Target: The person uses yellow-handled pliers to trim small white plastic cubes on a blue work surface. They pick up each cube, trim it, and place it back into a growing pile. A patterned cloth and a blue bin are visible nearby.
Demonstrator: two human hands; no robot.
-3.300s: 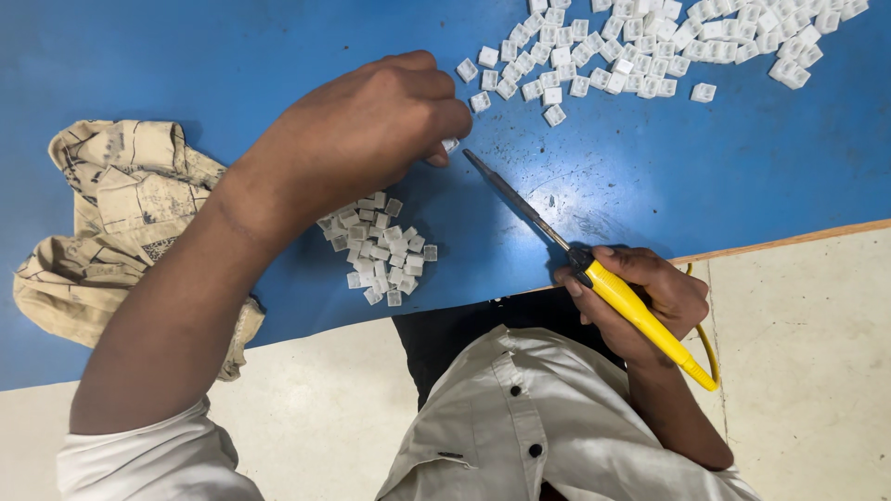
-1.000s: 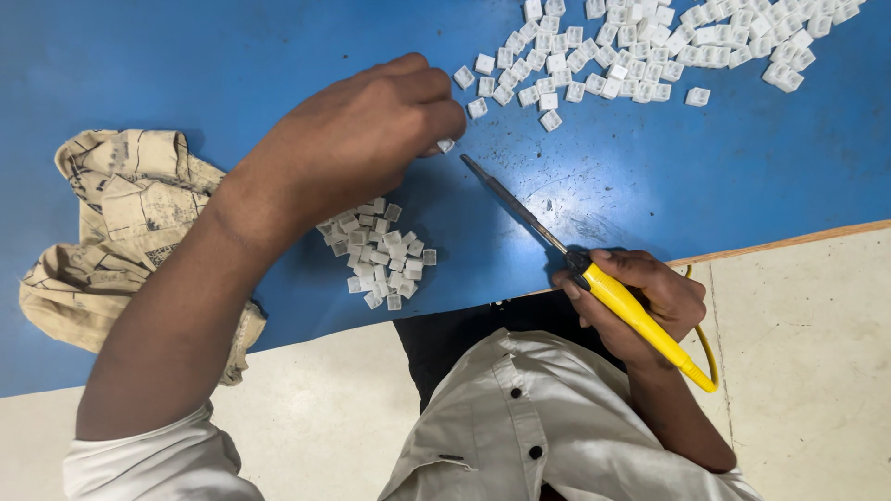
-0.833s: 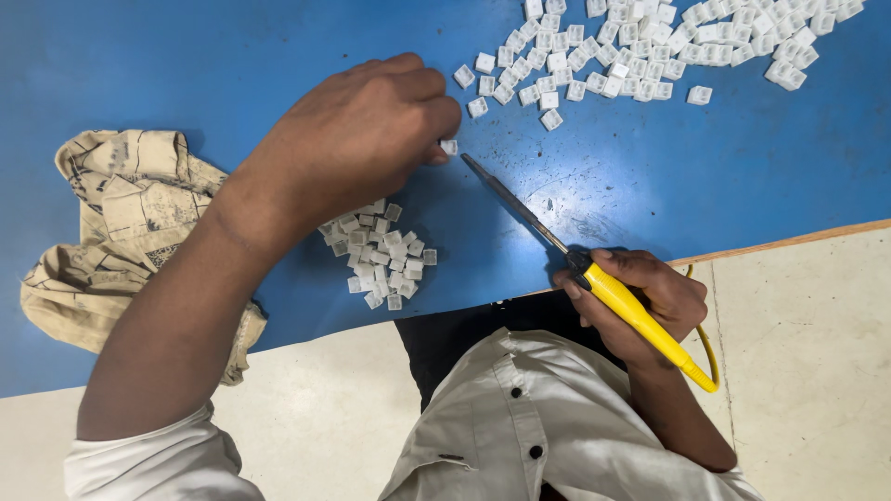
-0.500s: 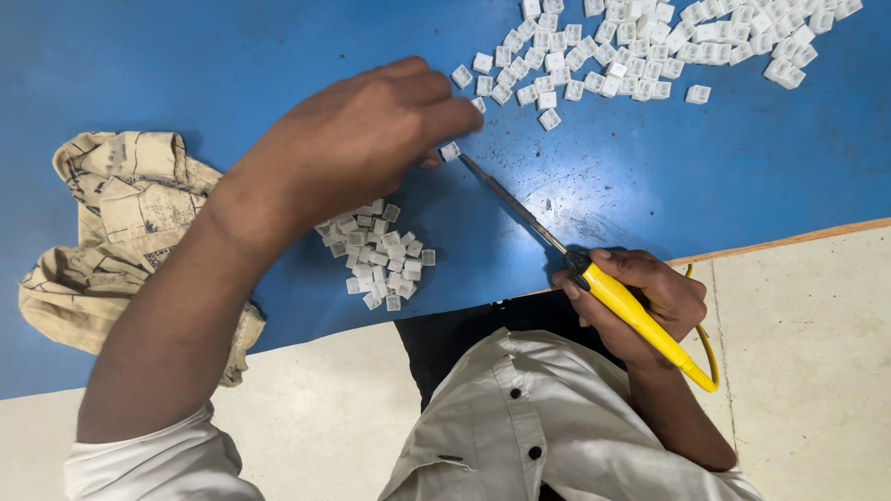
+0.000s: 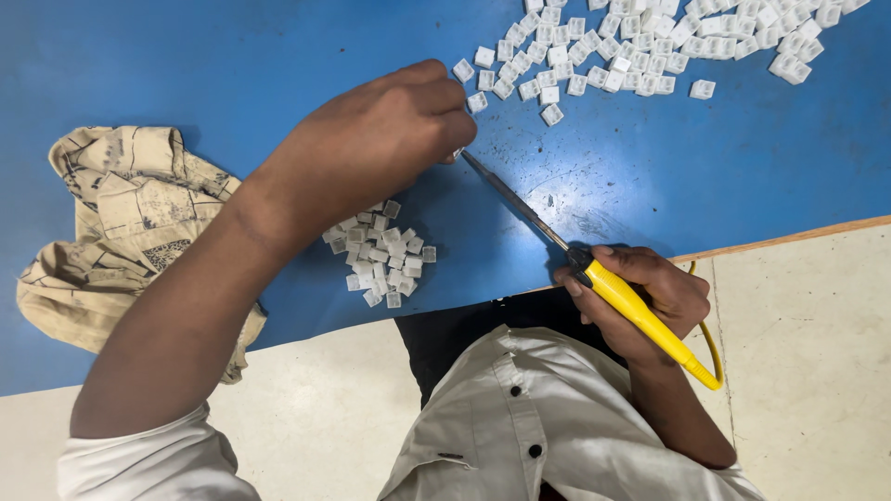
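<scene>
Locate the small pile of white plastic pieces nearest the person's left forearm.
In the head view, the small pile lies on the blue table, just right of the left forearm, with the crumpled cloth farther left.

The soldering iron (image 5: 594, 274) is showing a smooth yellow plastic handle and a dull dark metal shaft. The small white housings (image 5: 382, 255) are looking like matt moulded plastic, lying on a blue desk (image 5: 742, 158) with a scuffed, faintly glossy surface. The beige printed cloth (image 5: 121, 223) is lying soft and crumpled.

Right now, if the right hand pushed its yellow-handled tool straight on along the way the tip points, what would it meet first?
The right hand aims the tool up-left. Its tip already sits at the small white piece pinched in the left hand, so it would likely meet that piece, then the fingers behind it.
</scene>
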